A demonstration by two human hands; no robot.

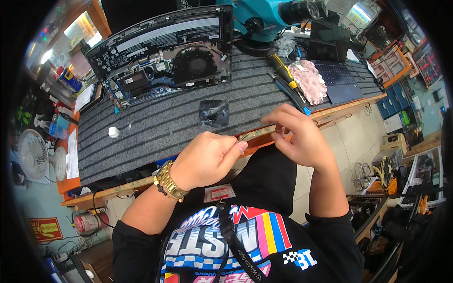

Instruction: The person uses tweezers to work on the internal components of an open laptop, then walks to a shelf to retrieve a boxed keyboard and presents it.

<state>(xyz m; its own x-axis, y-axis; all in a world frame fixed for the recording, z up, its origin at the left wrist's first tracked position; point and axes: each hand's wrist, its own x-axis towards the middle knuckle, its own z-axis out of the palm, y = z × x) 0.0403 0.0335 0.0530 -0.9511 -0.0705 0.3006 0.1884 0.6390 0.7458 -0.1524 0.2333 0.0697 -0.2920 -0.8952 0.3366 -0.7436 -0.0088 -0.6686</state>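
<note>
My left hand (pixel 207 158), a gold watch on its wrist, is closed in front of the table's near edge. Its thumb presses on the bent forefinger, and a thin dark sliver pokes out there, too small to name. To its right my right hand (pixel 299 137) is loosely curled, forefinger and thumb apart, with nothing clearly visible between them. Beyond both hands a small dark plastic packet (pixel 213 113) lies on the striped grey mat (pixel 165 111). Farther back an opened laptop base (pixel 165 59) leans up, its battery, circuit board and fan showing.
A yellow-and-black screwdriver (pixel 282 70), blue-handled pliers (pixel 291 94) and a crumpled pink cloth (pixel 309 81) lie at the right. Behind stand a teal microscope (pixel 264 23) and another laptop (pixel 337 78). A white wad (pixel 114 132) and a fan (pixel 34 153) are at the left.
</note>
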